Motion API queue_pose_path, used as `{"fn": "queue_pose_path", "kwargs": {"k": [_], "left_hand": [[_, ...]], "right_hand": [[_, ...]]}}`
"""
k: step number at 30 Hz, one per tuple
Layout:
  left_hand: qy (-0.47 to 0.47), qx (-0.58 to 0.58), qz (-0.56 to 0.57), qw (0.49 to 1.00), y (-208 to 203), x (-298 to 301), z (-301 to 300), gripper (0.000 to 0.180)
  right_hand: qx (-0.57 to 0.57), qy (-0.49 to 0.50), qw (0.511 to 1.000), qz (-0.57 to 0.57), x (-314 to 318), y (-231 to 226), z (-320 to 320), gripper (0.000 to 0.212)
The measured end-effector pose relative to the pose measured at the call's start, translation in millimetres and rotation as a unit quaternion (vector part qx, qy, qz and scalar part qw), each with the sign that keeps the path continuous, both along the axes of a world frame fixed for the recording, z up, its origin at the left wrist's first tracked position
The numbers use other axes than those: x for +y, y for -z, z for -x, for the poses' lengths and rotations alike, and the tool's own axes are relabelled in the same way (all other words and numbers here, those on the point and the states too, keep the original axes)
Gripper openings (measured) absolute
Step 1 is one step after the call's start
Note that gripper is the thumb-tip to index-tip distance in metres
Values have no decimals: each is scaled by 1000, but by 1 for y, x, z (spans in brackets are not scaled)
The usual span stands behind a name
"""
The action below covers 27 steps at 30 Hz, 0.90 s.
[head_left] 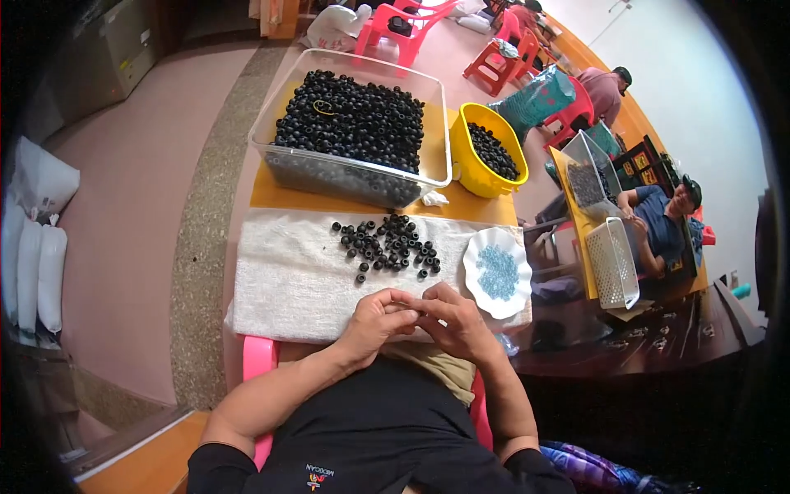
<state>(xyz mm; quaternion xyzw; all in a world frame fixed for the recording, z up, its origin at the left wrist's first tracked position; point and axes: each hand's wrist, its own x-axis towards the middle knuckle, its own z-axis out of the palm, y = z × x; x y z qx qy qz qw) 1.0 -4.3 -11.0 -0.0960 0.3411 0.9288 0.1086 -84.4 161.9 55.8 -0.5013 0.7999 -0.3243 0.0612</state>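
Observation:
My left hand (pixel 378 323) and my right hand (pixel 451 317) meet at the near edge of a white cloth (pixel 280 272). The fingers of both are pinched together at one spot; whatever sits between them is too small or hidden to make out. Just beyond my hands lies a loose scatter of round black pieces with holes (pixel 393 244), like large beads. To the right of them is a white scalloped plate (pixel 472 288) bearing many small clear-blue bits (pixel 499 272).
Behind the cloth stand a clear plastic bin (pixel 354 177) full of black pieces and a yellow tub (pixel 469 177) with more. A crumpled white tissue (pixel 434 198) lies between. At right, a person (pixel 658 222) sits by a white basket (pixel 613 263). White sacks (pixel 37 263) stand left.

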Motion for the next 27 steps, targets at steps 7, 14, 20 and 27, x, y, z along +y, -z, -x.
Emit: {"fn": "queue_pose_path", "kwargs": {"k": [7, 14, 20, 27], "left_hand": [[17, 11, 12, 1000, -3, 3, -1, 19], [26, -8, -8, 1000, -8, 2, -1, 25], [16, -13, -25, 999, -8, 2, -1, 25], [8, -29, 8, 1000, -17, 5, 0, 20]], "right_hand": [[-84, 4, 996, 5, 6, -9, -6, 40], [-75, -8, 996, 54, 5, -6, -10, 33], [-21, 6, 993, 117, 4, 9, -14, 32], [-13, 18, 991, 135, 8, 17, -17, 33]]}}
